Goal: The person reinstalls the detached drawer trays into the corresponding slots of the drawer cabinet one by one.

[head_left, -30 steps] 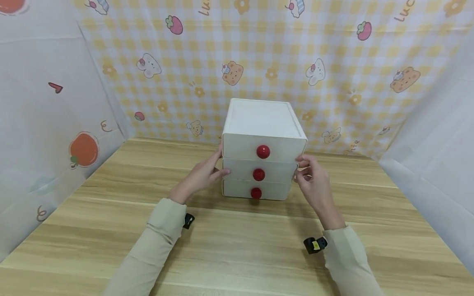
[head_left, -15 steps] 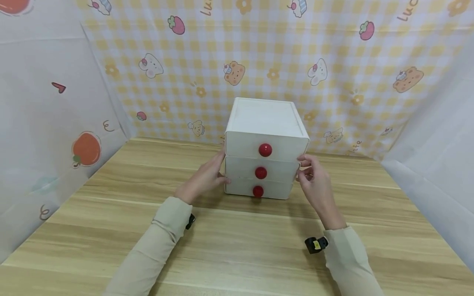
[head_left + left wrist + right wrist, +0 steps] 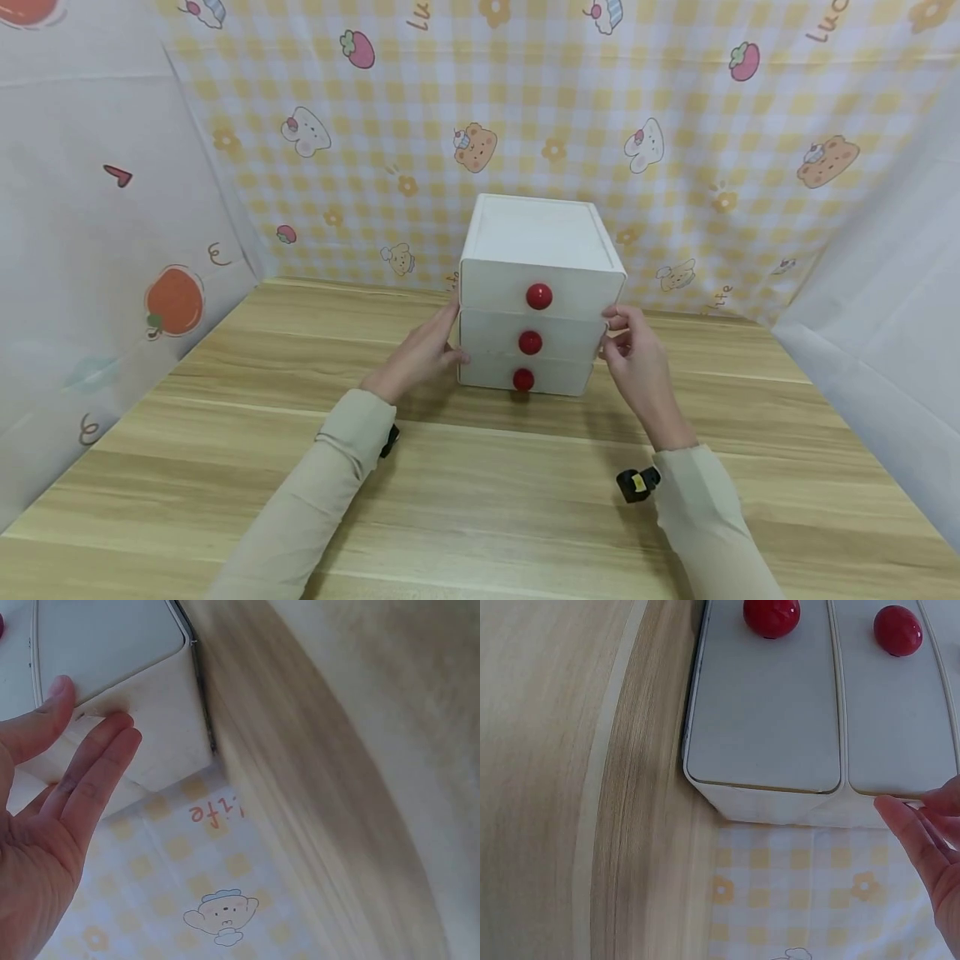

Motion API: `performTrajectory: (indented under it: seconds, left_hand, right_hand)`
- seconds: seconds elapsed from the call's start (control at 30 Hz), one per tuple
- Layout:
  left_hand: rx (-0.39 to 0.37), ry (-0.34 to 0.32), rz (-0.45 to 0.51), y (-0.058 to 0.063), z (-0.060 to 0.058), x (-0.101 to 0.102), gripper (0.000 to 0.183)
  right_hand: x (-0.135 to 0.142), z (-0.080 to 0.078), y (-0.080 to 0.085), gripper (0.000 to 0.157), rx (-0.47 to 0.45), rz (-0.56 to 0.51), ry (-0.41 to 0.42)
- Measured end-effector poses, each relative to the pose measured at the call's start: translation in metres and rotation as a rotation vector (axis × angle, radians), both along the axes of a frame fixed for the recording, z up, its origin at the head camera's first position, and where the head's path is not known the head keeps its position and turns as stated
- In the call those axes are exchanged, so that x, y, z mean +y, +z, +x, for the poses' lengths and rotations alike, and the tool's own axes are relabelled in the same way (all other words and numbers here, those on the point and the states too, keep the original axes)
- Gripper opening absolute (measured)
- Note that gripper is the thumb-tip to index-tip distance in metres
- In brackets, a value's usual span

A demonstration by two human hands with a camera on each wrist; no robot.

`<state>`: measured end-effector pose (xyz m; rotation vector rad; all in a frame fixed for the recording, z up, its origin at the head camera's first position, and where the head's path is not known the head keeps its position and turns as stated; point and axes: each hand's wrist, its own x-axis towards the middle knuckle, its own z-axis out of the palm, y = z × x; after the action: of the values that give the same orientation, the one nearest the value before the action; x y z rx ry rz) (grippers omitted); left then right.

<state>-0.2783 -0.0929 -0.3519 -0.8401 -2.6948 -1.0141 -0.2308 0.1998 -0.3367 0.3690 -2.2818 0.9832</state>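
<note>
A white cabinet of three stacked drawers [image 3: 543, 237] stands on the wooden table, each front bearing a red round knob [image 3: 530, 342]. My left hand [image 3: 416, 354] lies against its left side, the fingers [image 3: 101, 772] nearly straight along the wall and the thumb at the front edge. At the opposite side my right hand [image 3: 639, 362] has bent fingers [image 3: 915, 836] at the front edge beside the middle drawer, thumb and fingertips holding there. All three drawers appear pushed in. Some left fingertips are hidden by the cabinet in the head view.
The wooden table [image 3: 480, 517] reaches back to a yellow checked cloth [image 3: 390, 125]. White patterned sheets hang at the left [image 3: 82, 250] and right [image 3: 885, 275]. Black wrist devices [image 3: 637, 483] sit at both cuffs.
Over the last half second the cabinet has shifted slightly away toward the back cloth, and both hands have gone with it. Earlier, the left thumb slid a little lower along the front edge.
</note>
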Motion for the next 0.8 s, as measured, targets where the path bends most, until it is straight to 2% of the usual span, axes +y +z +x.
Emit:
performTrajectory:
  seconds: [0.47, 0.8]
  left_hand:
    - [-0.039, 0.018, -0.031, 0.000, -0.015, 0.001, 0.117]
    - [-0.065, 0.026, -0.015, 0.002, -0.018, 0.003, 0.115]
  right_hand:
    - [-0.001, -0.011, 0.002, 0.030, -0.023, 0.013, -0.020]
    - [-0.003, -0.017, 0.005, 0.029, -0.038, -0.004, -0.023]
